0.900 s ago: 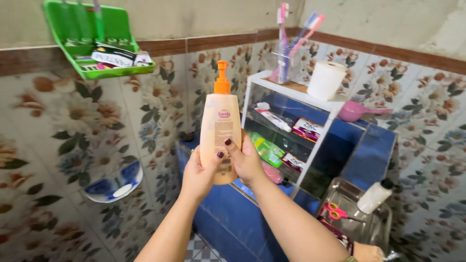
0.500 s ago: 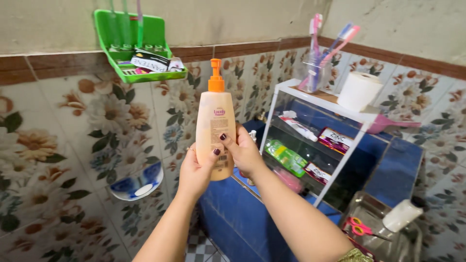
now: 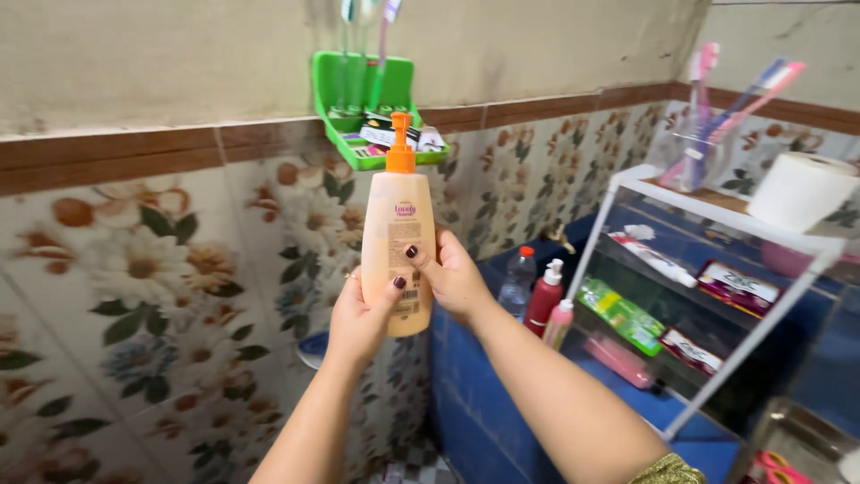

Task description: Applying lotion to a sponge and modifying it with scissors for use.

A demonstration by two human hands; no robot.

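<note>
Both hands, the left hand [image 3: 363, 314] and right hand [image 3: 454, 280], close their grip on the lower half of a peach plastic pump bottle with an orange dispenser [image 3: 399, 242], held upright before the floral tiled wall [image 3: 161, 287] (label toward the camera), so the holding step looks in hand and any next move calls for keeping it steady.

Green wall caddy [image 3: 345, 81] fixed to the plaster above the brown tile band, holding toothbrushes upright and small sachets on its tray. Floral wall tiles [image 3: 161, 269] below. White shelf rack [image 3: 717, 211] at right: clear cup of toothbrushes [image 3: 694, 157] and toilet paper roll [image 3: 800, 191] on top; toothpaste tube [image 3: 652, 258], boxed items and a green packet [image 3: 621, 314] on lower tiers. Clear bottle [image 3: 518, 282] and red pump bottle [image 3: 544, 296] on the blue tiled ledge [image 3: 475, 394].
</note>
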